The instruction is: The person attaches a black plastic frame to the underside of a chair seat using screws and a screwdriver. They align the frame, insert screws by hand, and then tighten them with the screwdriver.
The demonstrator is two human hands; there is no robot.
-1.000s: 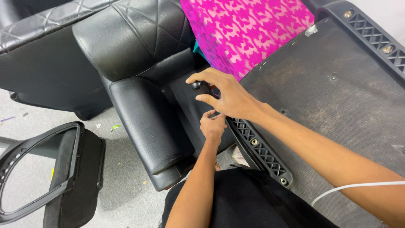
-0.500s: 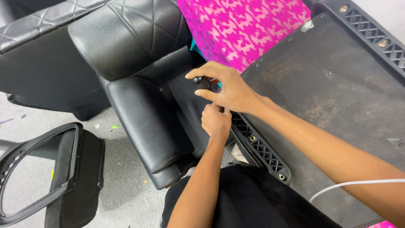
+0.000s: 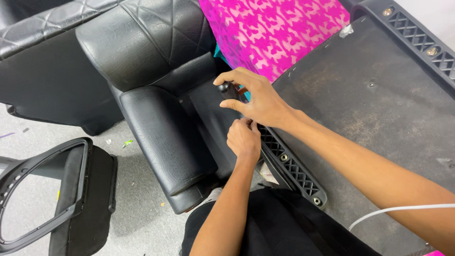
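**Hands on the underside of a black chair seat**

So here I am looking down at an upturned seat base, a big flat panel covered in dusty dark grey-brown fabric (image 3: 369,114), with a ribbed black plastic rail (image 3: 289,166) screwed along its near edge and another black plastic rail (image 3: 417,38) at the far edge.

My right hand (image 3: 253,97) is up at the corner of the panel, fingers curled around a small round black knob (image 3: 226,89). Thumb and index finger are pinching it, the rest are loosely bent. The knob sits right where the panel meets a strip of black fabric, just beside the padded black leatherette armrest (image 3: 166,142).

My left hand (image 3: 244,140) is just below the right one, closed into a loose fist and pressed against the near rail's upper end. I can't tell what it's pinching, if anything; the fingertips are tucked out of sight.

Behind all this there's a bright pink patterned cloth (image 3: 275,28) lying over the top of the panel, and a quilted black leatherette cushion (image 3: 142,38) to its left. A thin white cable (image 3: 398,211) crosses my right forearm. Down on the grey floor (image 3: 137,208) at left sits a black plastic chair-back frame (image 3: 47,189).
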